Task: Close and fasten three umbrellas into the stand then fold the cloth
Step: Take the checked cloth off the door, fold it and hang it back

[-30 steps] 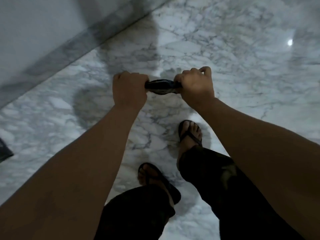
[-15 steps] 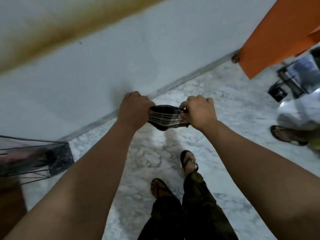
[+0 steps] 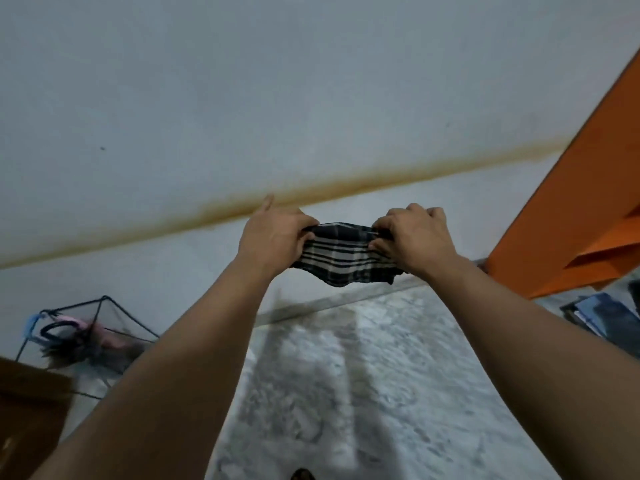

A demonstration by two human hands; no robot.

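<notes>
You have the cloth (image 3: 346,256), dark with pale checked stripes, bunched into a short band and stretched level in mid-air. Low at your left, the black wire stand (image 3: 104,336) holds umbrellas (image 3: 79,337), their handles showing.
</notes>
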